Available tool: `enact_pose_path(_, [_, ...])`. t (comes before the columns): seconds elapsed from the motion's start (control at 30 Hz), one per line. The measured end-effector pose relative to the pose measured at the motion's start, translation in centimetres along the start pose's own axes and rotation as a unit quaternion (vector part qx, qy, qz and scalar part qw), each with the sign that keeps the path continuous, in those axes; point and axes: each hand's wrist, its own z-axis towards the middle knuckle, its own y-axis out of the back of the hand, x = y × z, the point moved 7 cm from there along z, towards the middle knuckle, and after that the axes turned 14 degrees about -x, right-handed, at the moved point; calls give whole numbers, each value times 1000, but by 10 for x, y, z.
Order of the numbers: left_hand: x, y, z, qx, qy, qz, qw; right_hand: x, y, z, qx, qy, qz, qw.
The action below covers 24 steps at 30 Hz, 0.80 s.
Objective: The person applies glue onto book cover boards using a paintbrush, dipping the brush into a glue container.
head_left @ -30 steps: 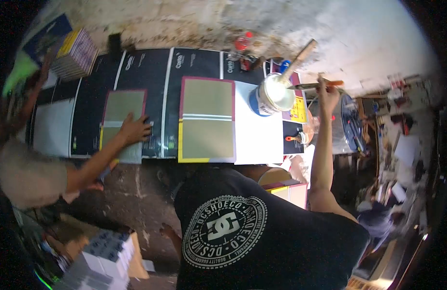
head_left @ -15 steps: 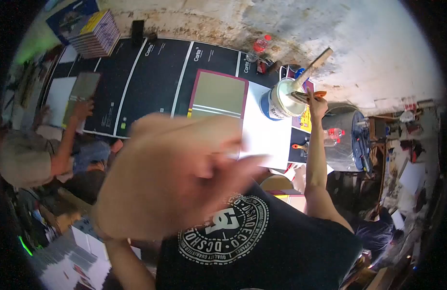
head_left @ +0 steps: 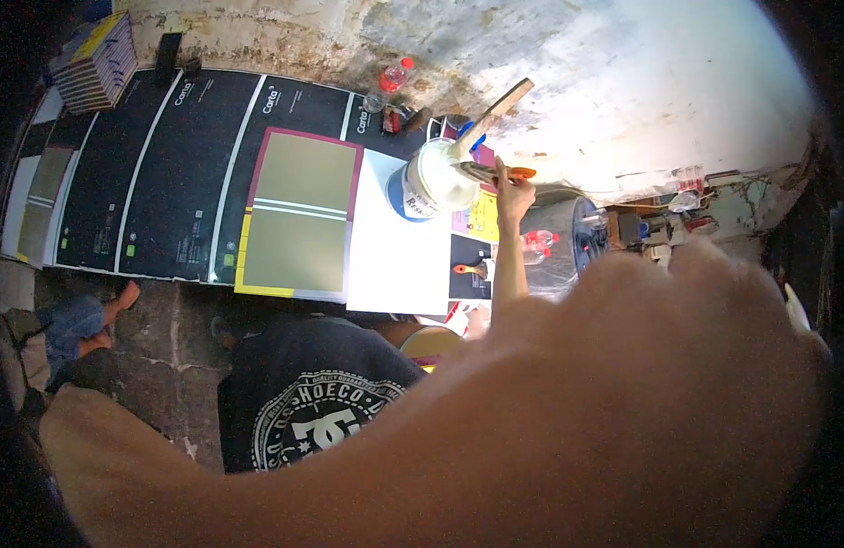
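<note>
My right hand [head_left: 513, 199] grips a paintbrush [head_left: 524, 173] with an orange end, its other end over the open mouth of a white and blue bucket [head_left: 411, 203]. A wooden stick [head_left: 499, 114] stands tilted in the bucket. Across the lower right, very near the camera, my left forearm and left hand [head_left: 705, 320] fill the view; the hand is blurred and its fingers are hidden. Beside the bucket lie a bright white sheet [head_left: 399, 265] and a greyish-green panel with maroon and yellow edges [head_left: 298, 251].
A black-covered table [head_left: 171, 183] runs along the stained wall. A book stack [head_left: 98, 68] stands at its far left. Plastic bottles [head_left: 396, 75] and a second brush [head_left: 472, 268] are near the bucket. A grey drum [head_left: 559, 210] stands beyond. Another person's legs [head_left: 70, 329] show at left.
The camera view has swung, so the table appears farther left. My left hand has moved from mid-view to the right. The other person's hand has left the panel at the far left.
</note>
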Motion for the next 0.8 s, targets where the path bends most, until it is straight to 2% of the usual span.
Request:
enact_pose_path(0.13, [-11, -8, -1, 5, -22, -6, 1000, 14, 3, -6, 2, 6, 63, 998])
enact_pose_path(0.2, [-14, -8, -4, 9, -19, -9, 1000, 16, 4, -8, 6, 7, 23, 1000])
enact_pose_path(0.4, [-8, -2, -18, 5, 23, -17, 1000, 25, 10, -16, 13, -2, 92, 996])
enact_pose_path(0.43, [-5, 1, -22, 1, 35, -25, 999, 30, 15, -16, 0, 26, 92, 995])
enact_pose_path(0.53, [21, 15, -50, 0, 113, -79, 990, 24, 26, -16, -15, 32, 43, 998])
enact_pose_path(0.57, [38, 20, -62, 0, 155, -100, 983, 6, 21, -7, -32, 28, -27, 999])
enact_pose_path(0.6, [62, 25, -83, -7, 208, -136, 969, 8, 20, -8, 4, 20, 25, 999])
enact_pose_path(0.63, [90, 26, -105, -11, 267, -183, 946, 8, 21, -6, -39, 44, -2, 998])
enact_pose_path(0.67, [119, 26, -131, -20, 329, -239, 913, -1, 16, -3, -43, 47, 2, 998])
enact_pose_path(0.7, [158, 21, -156, -31, 351, -275, 895, -12, 8, 0, -34, 52, 17, 998])
enact_pose_path(0.73, [203, 22, -191, -71, 365, -323, 870, -6, 8, -4, -7, 12, 40, 999])
enact_pose_path(0.77, [248, 32, -229, -233, 491, -292, 787, 14, 18, -12, -26, 22, 57, 998])
enact_pose_path(0.8, [300, 41, -275, -410, 503, -69, 757, 16, 14, -13, -40, 25, 50, 998])
